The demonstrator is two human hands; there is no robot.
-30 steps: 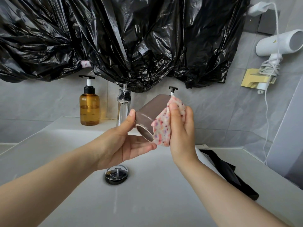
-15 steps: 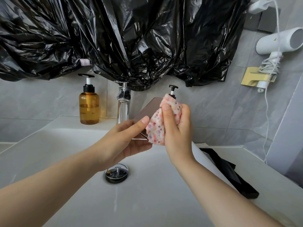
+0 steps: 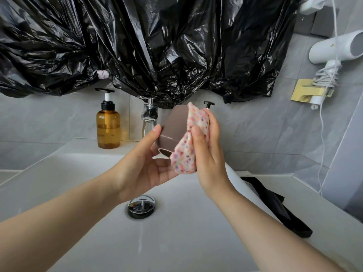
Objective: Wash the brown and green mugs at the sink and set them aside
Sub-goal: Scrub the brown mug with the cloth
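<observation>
Above the white sink [image 3: 68, 173] my left hand [image 3: 145, 165] holds the brown mug [image 3: 172, 128], tilted with its mouth down towards me. My thumb rests on the mug's left side and my fingers lie under its rim. My right hand [image 3: 206, 146] presses a speckled pink cloth [image 3: 188, 142] against the mug's right side. The cloth covers that side from the base down past the rim. No green mug is in view.
The chrome tap [image 3: 149, 116] stands just behind the mug, an amber pump bottle [image 3: 108, 126] to its left, another pump top [image 3: 208, 104] behind the cloth. A drain plug [image 3: 141, 206] lies below. A black object [image 3: 279, 207] rests on the right counter. Black plastic sheeting [image 3: 157, 46] hangs above. A hairdryer [image 3: 334, 48] is mounted at right.
The mug has turned in my left hand and now shows more of its brown side. My right hand has slid the cloth along the mug's right side.
</observation>
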